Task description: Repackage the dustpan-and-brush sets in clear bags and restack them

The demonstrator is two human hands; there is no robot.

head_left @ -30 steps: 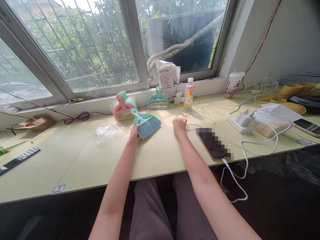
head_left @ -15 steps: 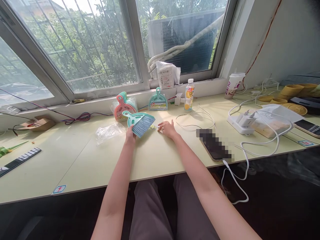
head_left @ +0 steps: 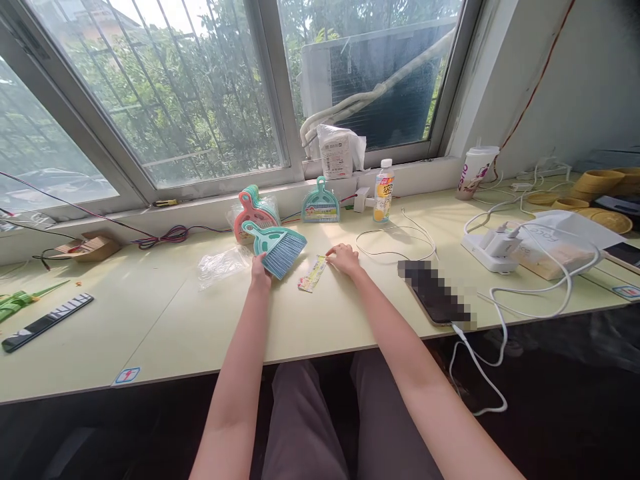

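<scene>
My left hand [head_left: 260, 270] is closed on a small mint-green hand brush [head_left: 277, 248], gripping its lower left side. The brush is tilted, with its grey-blue bristles facing up and to the right; whether a dustpan lies under it I cannot tell. Between the fingertips of my right hand [head_left: 344, 259] is the upper end of a printed paper label [head_left: 313, 275], yellow-green with small pictures. It slants down to the left over the table. Behind the brush, a stack of red and green dustpans [head_left: 254, 212] leans by the sill, and a teal dustpan set [head_left: 321, 201] stands upright nearby.
Crumpled clear plastic [head_left: 223, 265] lies left of the brush. A drink bottle [head_left: 383, 192] and a coiled cable [head_left: 395, 241] are behind my right hand. To the right are a phone [head_left: 433, 293], a power strip [head_left: 493, 250] and a cup [head_left: 474, 175]. The table edge [head_left: 320, 357] is close to me.
My right hand has drawn the label out from beside the brush, so it now shows whole. The brush has turned slightly in my left hand. The view has shifted a little left.
</scene>
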